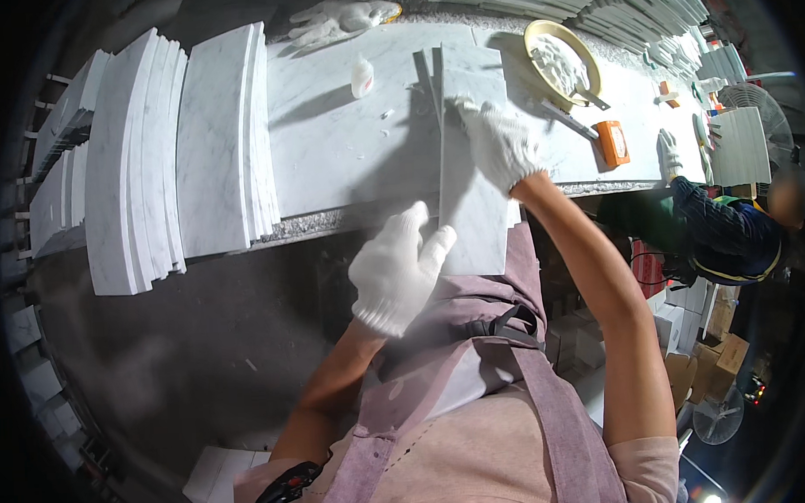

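Note:
Both my hands wear white knit gloves. A long white marble tile with grey veins lies in front of me, its near end sticking out past the bench edge over my lap. My right hand rests on its upper part, fingers stretched forward and touching the surface; nothing shows in them. My left hand hovers beside the tile's near left edge, its fingers and thumb apart and holding nothing. A small white bottle stands left of the tile. To the right are a yellow bowl of white paste and an orange box.
Stacked marble tiles stand on the left of the bench. A spare glove lies at the back. A flat tool lies by the bowl. At far right, a co-worker has a gloved hand on the bench, near a fan.

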A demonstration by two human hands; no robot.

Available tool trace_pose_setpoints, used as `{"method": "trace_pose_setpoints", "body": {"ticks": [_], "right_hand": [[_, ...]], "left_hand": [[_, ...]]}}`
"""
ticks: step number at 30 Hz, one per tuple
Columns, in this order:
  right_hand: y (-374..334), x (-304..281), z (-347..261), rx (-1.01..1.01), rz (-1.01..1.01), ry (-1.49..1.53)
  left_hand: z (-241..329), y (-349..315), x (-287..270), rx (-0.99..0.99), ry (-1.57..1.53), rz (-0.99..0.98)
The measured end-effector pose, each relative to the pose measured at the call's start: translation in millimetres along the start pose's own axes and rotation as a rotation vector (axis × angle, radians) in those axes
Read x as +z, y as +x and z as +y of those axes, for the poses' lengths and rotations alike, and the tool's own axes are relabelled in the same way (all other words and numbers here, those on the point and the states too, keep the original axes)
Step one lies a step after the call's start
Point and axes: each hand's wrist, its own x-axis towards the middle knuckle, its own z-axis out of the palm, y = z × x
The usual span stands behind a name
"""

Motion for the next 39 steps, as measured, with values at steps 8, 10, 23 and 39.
{"method": "trace_pose_setpoints", "body": {"ticks": [8,10,23,39], "right_hand": [[-34.1,-16.5,-12.4,-0.074,-0.133,0.076],[-1.2,-14.1,9.7,0.036,-0.154,0.164],[-22.9,-10.0,9.0,-0.080,-0.092,-0.012],[-21.7,-22.6,24.8,-0.025,-0.165,-0.020]], "left_hand": [[1.5,1.1,31.9,-0.436,-0.264,-0.669],[1.1,1.2,31.7,-0.502,-0.282,-0.722],[0.5,-3.3,35.3,-0.418,-0.247,-0.627],[-9.0,-7.8,43.4,-0.368,-0.191,-0.596]]}}
